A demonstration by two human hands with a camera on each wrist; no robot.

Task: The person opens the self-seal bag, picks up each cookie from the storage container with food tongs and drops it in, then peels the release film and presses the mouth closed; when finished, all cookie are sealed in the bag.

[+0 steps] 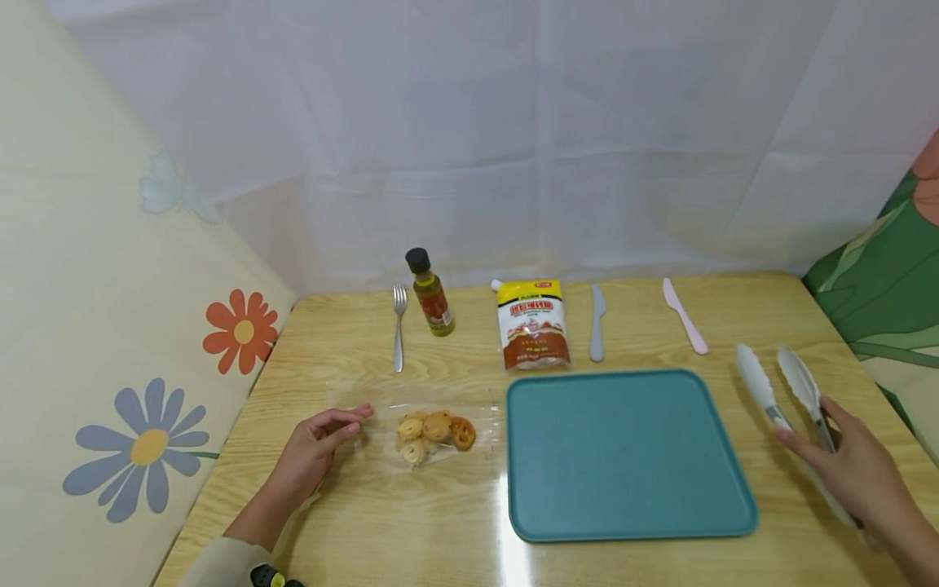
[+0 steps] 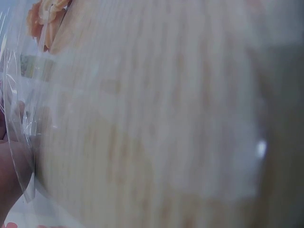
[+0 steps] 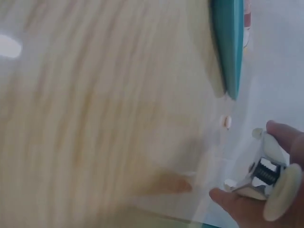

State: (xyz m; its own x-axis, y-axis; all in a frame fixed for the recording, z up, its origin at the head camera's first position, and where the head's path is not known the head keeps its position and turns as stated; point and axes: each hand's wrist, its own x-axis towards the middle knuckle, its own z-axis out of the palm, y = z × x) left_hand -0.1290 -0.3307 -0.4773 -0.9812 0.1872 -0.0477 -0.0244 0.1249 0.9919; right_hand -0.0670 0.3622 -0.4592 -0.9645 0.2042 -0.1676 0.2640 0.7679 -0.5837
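Observation:
At the left, a clear plastic bag [image 1: 486,408] lies on the table with several golden cookies [image 1: 437,426] inside. My left hand [image 1: 311,452] pinches the bag's left end between thumb and fingers. The left wrist view has the crinkled plastic [image 2: 14,95] crossing that hand, with cookies at the top corner. On the right, my right hand [image 1: 861,465] grips a pair of metal tongs [image 1: 756,379] with whitish tips, spread apart and pointing away from me. Their spring [image 3: 267,174] and pale handle end show in the right wrist view.
Between the hands lies a teal tray [image 1: 627,456]. Behind stand or lie a fork [image 1: 398,330], a dark-capped bottle [image 1: 433,297], a sauce pouch [image 1: 533,326], a grey knife [image 1: 597,324] and a pink knife [image 1: 685,316]. White cloth [image 1: 513,163] hangs along the back edge.

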